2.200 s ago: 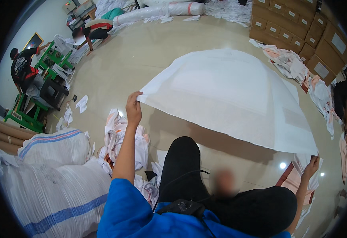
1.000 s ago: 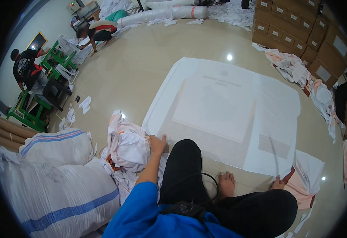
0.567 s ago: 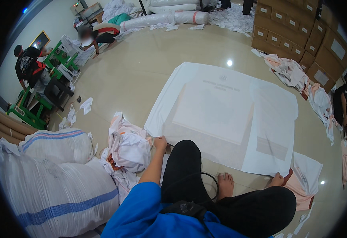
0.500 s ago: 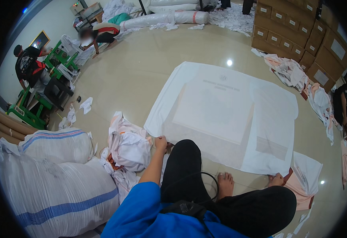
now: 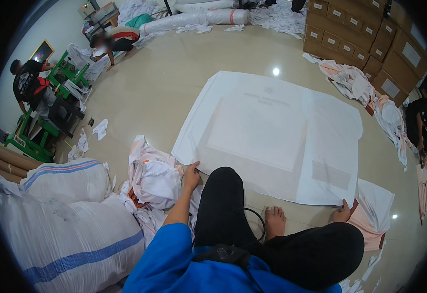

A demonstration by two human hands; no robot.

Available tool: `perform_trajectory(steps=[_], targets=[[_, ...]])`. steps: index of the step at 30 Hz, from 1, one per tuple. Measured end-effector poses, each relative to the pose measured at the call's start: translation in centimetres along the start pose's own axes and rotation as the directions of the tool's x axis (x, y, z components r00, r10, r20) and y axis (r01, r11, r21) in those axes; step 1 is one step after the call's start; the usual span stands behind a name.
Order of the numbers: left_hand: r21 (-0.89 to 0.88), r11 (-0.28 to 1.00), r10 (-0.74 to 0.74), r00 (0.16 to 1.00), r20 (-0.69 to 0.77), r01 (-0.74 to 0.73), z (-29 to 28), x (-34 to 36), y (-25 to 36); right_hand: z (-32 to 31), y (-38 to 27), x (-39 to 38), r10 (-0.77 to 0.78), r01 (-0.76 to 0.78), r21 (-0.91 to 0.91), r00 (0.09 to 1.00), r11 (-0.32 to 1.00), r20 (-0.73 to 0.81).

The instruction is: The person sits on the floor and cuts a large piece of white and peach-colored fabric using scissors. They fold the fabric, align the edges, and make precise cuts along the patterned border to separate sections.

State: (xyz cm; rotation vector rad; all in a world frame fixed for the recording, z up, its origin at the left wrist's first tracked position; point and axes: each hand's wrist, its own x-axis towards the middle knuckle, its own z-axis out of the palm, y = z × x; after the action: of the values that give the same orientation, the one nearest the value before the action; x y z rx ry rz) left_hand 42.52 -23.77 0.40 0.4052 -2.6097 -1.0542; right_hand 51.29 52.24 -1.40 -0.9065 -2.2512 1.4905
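Note:
A wide white cloth sheet (image 5: 257, 132) lies spread on the tiled floor before me, with a small faint emblem and lettering near its far edge. Paler pinkish shapes show within or through it. At its near left corner, my left hand (image 5: 192, 177) grips the edge between thumb and fingers. My right hand (image 5: 341, 213) pinches the near right corner. Just beside that hand lies a folded white and peach cloth (image 5: 373, 215) with a dark red border. A crumpled heap of white and peach cloth (image 5: 155, 178) sits left of my left hand.
Large white sacks (image 5: 81, 239) with blue stripes fill the lower left. Cardboard boxes (image 5: 343, 29) are stacked at the far right, with cloth piles (image 5: 347, 80) along them. Two people work near green machines (image 5: 32, 132) at the left; another person (image 5: 423, 122) bends at the right edge.
The white cloth's near edge has settled flatter on the floor, its billow smoothed down. Both hands stay at its near corners, with fingers less curled. The view has shifted slightly.

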Motion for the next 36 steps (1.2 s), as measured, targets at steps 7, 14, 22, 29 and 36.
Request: perform_trajectory(steps=[7,14,22,29,36], targets=[[0.097,0.995,0.020,0.999,-0.030,-0.017,-1.2,1.9,1.6,-1.4,-1.5,0.9,-0.247,0.243,-0.323,0.969,0.915,0.029],[0.009,0.986,0.166,0.975,-0.145,-0.167,-2.2,5.7,3.9,-2.1,-1.1,0.3,-0.355,0.361,-0.459,0.929,0.812,0.102],[-0.188,0.982,-0.026,0.999,0.025,0.030,-1.8,7.6,2.0,-3.6,-1.5,-0.9,-0.438,0.446,-0.523,0.887,0.726,0.148],[-0.229,0.973,0.025,0.999,0.026,-0.018,-2.4,7.0,2.8,-3.4,-2.5,-0.6,-0.452,0.468,-0.560,0.874,0.683,0.178],[-0.047,0.991,0.130,0.991,0.013,-0.129,-3.7,6.6,4.2,-4.0,-3.3,-0.7,-0.444,0.471,-0.581,0.873,0.664,0.201]])
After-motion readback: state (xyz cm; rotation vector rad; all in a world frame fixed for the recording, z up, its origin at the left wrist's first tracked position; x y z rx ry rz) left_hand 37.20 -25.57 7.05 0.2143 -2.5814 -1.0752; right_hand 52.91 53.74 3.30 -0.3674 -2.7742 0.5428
